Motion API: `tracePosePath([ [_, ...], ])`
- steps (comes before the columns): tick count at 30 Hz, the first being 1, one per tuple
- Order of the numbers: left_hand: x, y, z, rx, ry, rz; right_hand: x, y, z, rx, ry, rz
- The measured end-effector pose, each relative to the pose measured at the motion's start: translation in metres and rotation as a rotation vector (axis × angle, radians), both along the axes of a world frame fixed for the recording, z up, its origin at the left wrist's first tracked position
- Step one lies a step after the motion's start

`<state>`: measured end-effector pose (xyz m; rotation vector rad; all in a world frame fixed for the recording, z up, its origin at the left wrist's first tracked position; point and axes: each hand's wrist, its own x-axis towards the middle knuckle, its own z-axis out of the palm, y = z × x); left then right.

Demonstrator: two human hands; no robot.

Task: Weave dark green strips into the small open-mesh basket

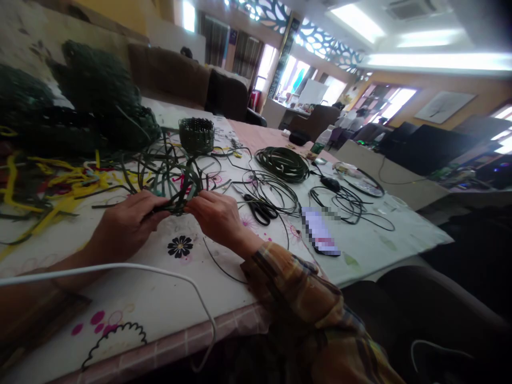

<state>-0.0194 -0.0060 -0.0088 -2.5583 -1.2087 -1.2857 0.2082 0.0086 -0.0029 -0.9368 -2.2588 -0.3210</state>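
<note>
My left hand point(126, 224) and my right hand point(216, 213) meet over the table, both pinched on a small woven piece of dark green strips point(176, 200). Long loose green strips point(160, 165) fan out from that piece toward the far side. My right wrist rests on the floral tablecloth point(160, 298); its plaid sleeve hangs at the table's near edge.
A small finished green basket point(196, 134) stands behind the work. Black scissors point(260, 208), a coil of green strip point(283, 162), thin black cords, a phone point(320, 232), yellow strips point(56, 184) and dark woven heaps at far left. A white cable point(120, 266) crosses the near side.
</note>
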Motion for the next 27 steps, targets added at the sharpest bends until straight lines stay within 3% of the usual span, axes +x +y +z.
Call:
tracePosePath([
  [5,0.000,0.002,0.006,-0.201,-0.051,-0.019,0.001,0.006,0.003,0.007,0.046,-0.018],
  [14,0.005,0.000,0.015,-0.569,-0.258,0.112,0.000,0.011,0.001,-0.055,0.100,-0.016],
  [21,0.004,0.001,0.016,-0.507,-0.229,0.078,0.000,0.012,-0.002,-0.032,0.094,-0.011],
  [27,0.002,0.003,0.013,-0.348,-0.131,-0.009,0.002,0.002,0.008,0.211,-0.023,0.003],
])
